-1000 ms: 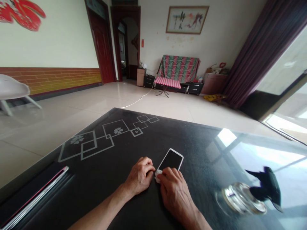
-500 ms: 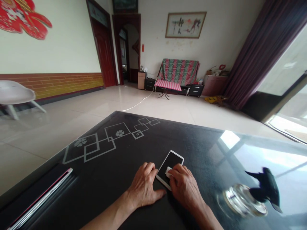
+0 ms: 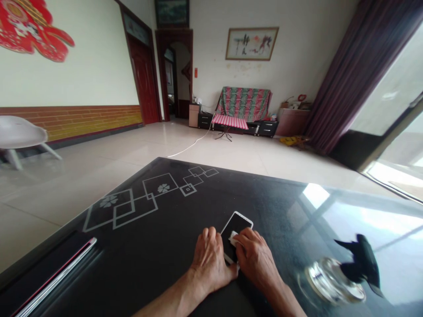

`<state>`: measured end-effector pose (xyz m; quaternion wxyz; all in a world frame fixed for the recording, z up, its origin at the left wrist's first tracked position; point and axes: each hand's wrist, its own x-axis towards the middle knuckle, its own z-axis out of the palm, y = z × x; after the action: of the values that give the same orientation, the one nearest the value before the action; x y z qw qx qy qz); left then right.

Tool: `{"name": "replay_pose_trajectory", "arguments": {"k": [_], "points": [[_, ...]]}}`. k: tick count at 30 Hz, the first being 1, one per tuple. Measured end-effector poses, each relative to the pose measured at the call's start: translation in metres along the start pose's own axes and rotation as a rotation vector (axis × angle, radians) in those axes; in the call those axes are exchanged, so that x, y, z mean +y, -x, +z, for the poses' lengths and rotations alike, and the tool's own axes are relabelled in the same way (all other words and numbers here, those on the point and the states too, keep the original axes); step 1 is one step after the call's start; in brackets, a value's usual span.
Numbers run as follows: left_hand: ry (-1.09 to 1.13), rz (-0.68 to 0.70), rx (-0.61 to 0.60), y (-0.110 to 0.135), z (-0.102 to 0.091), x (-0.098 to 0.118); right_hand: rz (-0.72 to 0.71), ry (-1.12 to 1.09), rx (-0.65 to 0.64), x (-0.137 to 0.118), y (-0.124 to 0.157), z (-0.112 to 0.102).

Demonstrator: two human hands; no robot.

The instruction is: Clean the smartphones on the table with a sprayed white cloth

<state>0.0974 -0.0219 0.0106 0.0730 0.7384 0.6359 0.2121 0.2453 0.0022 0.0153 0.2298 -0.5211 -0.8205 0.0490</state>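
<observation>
I seem mid-wipe; right hand (image 3: 257,255) pinches wad (image 3: 232,238) on phone (image 3: 238,221); left hand (image 3: 211,260) at its edge, grip unclear; next stroke needs steadying

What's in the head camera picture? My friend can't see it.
A person's right hand holds a small white wad against a white phone, with the left hand at the phone's edge. The phone lies on a shiny black table, with a clear spray bottle at right.

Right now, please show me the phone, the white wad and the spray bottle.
Phone (image 3: 235,225): head view, upper dark screen.
White wad (image 3: 232,238): head view, exposed end.
Spray bottle (image 3: 349,272): head view, black neck.
</observation>
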Motion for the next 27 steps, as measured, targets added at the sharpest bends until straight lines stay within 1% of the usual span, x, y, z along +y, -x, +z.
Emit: {"name": "replay_pose_trajectory", "arguments": {"k": [2,4,6,10,13,18,22,27], "points": [[-0.003,0.014,-0.013,-0.001,-0.001,-0.001,-0.006,-0.004,0.002,-0.001,0.0,0.0],[0.01,0.042,-0.032,0.0,-0.006,-0.009,-0.016,-0.007,0.0,-0.005,0.002,0.0],[0.037,0.082,-0.069,0.004,-0.014,-0.022,-0.035,-0.014,-0.005,-0.014,0.004,0.0],[0.098,0.201,-0.172,0.012,-0.037,-0.057,-0.106,-0.044,-0.029,-0.034,0.011,0.004],[0.144,0.247,-0.206,0.012,-0.046,-0.075,-0.142,-0.046,-0.04,-0.041,0.013,0.007],[0.168,0.318,-0.232,0.003,-0.046,-0.083,-0.141,-0.038,-0.037,-0.037,0.013,0.005],[0.182,0.301,-0.226,-0.002,-0.046,-0.089,-0.182,-0.086,-0.06,-0.034,0.012,0.002],[0.239,0.301,-0.21,-0.005,-0.046,-0.099,-0.214,-0.137,-0.063,-0.03,0.007,0.006]]}}
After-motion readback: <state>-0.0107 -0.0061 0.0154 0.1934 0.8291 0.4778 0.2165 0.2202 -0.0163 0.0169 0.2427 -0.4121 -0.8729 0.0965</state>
